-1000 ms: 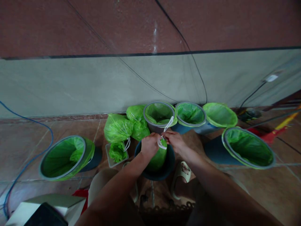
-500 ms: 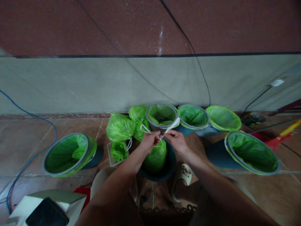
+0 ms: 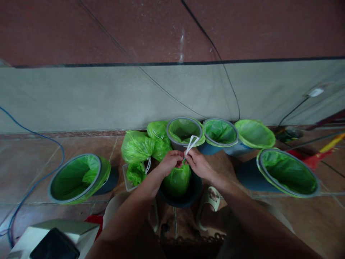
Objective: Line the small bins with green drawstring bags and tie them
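Observation:
My left hand and my right hand meet at the gathered neck of a green garbage bag. Both are closed, fingertips pinching the bag's white drawstring, whose loops stick up between them. The full bag sits in a dark blue trash can between my feet. To the left, two tied green bags lie against each other, the nearer bag with white strings hanging down. Below it a small white bin holds crumpled green plastic. My fingers hide the knot area.
Lined trash cans stand along the wall, including a grey-rimmed can and a blue can. A lined can leans at right, another at left. A white box with a dark phone-like object is at lower left.
My hands have come closer together at the bag's neck. The drawstring loops, earlier spread out to either side, now stand up together over my right fingers.

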The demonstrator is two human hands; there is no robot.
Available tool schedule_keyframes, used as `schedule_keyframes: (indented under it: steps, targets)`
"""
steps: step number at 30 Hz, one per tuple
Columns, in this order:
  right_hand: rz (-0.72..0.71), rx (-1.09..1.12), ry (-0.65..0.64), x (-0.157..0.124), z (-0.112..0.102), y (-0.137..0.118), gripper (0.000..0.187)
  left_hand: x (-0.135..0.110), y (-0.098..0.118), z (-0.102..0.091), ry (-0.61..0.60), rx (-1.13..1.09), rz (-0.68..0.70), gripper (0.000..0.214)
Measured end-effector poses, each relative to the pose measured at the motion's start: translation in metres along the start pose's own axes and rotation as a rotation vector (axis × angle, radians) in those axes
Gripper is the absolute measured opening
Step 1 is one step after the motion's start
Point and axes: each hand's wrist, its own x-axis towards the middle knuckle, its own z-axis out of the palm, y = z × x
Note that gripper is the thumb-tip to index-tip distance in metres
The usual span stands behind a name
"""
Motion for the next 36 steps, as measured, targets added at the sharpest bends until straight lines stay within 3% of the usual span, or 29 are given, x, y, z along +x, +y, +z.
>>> schedule_keyframes:
  steps: [5, 10, 14, 18, 25, 36]
  targets:
    - [0.101, 0.077, 0.12, 0.002, 0.005, 0.003, 0.017, 0.005, -0.008, 0.003, 0.025, 0.2, 0.191, 0.012]
    - [0.293, 0.413, 0.225, 0.009, 0.016, 0.009, 0.022, 0.002, -0.018, 0.008, 0.266, 0.809, 0.547, 0.038]
    - [0.418, 0.629, 0.269, 0.011, 0.019, 0.009, 0.026, -0.003, -0.025, 0.01, 0.316, 1.087, 0.651, 0.046]
    - [0.446, 0.617, 0.213, 0.009, 0.016, 0.008, 0.022, -0.001, -0.029, 0.01, 0.314, 1.069, 0.672, 0.046]
    - [0.326, 0.539, 0.141, 0.007, 0.014, 0.011, 0.024, 0.003, -0.025, 0.007, 0.343, 0.967, 0.67, 0.041]
    - [0.175, 0.385, 0.075, 0.011, 0.011, 0.018, 0.017, 0.0, -0.018, 0.005, 0.263, 0.869, 0.568, 0.037]
